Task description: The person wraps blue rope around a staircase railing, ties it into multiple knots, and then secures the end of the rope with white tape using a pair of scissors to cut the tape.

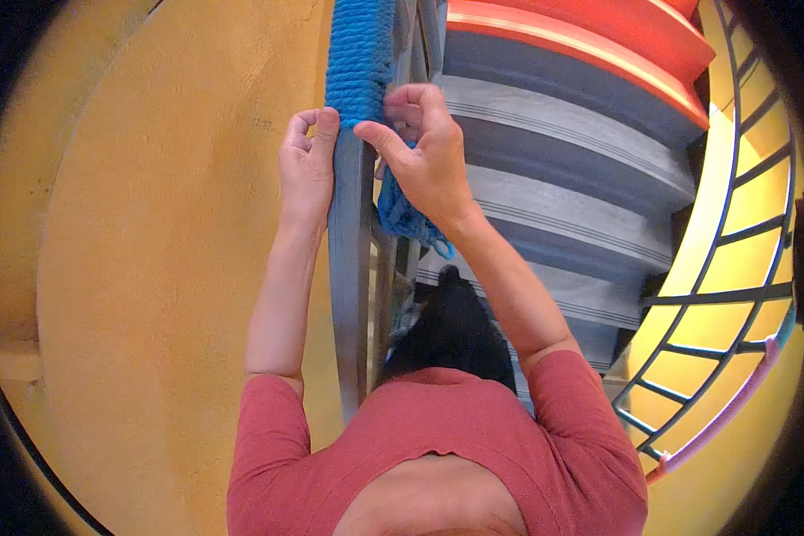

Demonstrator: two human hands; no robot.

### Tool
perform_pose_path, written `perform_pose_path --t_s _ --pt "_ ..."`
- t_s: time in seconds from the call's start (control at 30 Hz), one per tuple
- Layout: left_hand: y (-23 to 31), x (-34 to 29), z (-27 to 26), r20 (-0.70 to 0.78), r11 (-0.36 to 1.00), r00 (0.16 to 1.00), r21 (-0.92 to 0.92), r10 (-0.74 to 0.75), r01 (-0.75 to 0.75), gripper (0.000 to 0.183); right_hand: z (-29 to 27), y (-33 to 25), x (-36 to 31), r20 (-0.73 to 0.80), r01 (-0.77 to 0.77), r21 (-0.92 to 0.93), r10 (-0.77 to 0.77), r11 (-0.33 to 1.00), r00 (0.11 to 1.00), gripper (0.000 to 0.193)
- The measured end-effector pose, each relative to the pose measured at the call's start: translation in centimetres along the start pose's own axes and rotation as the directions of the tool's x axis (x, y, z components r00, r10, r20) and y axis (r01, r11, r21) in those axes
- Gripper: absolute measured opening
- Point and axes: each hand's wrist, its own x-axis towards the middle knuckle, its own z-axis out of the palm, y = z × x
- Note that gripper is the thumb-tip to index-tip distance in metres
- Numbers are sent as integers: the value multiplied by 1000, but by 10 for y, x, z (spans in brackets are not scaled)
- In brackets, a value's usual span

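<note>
Thick blue yarn (361, 62) is wound in tight, close turns around the upper part of a grey handrail (352, 232). At the left edge of the rail, level with the lowest turns, is my left hand (307, 170), its fingers curled and its thumb pressed near the wrap. Whatever is between those fingertips is hidden. Across the rail, my right hand (424, 147) is bent around with its thumb pointing at the lowest turn; its fingers are slightly blurred. A loose bundle of the same blue yarn (400, 210) hangs beneath the right palm, partly covered by the hand.
Grey stairs (563, 183) with dark risers climb beyond the rail, topped by red steps (598, 40). To the left rises a yellow wall (170, 250). A dark metal railing (732, 237) curves along the right, its lower bar wrapped in pink (728, 411).
</note>
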Motion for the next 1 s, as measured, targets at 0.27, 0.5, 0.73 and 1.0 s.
perform_pose_path --t_s 0.27,0.5,0.73,1.0 --pt "18 1 -9 90 966 993 243 71 -91 26 9 17 -23 -115 57 -120 -71 991 991 17" --pt "9 -1 -10 83 999 996 16 28 -29 27 5 48 -14 189 -155 331 96 931 977 18" --pt "10 -8 -10 2 998 999 20 53 -53 45 12 47 -12 112 -82 318 48 944 992 20" --pt "25 -16 12 -184 999 983 46 -3 11 65 15 56 -5 92 120 338 -160 934 983 46"
